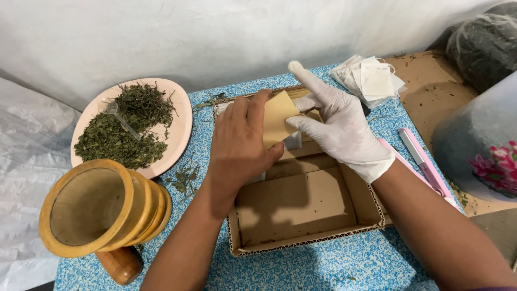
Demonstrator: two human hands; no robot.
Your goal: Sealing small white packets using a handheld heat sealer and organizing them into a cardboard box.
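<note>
A small tan paper envelope (277, 125) is pinched above the far end of the shallow cardboard tray (301, 215) between the bare left hand (239, 143), closed on its left edge, and the gloved right hand (339, 129), whose forefinger is extended.

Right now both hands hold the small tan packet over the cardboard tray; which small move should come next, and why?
Probably lower the tan packet into the cardboard tray: left hand and gloved right hand pinch it directly above the tray's bare bottom.
</note>
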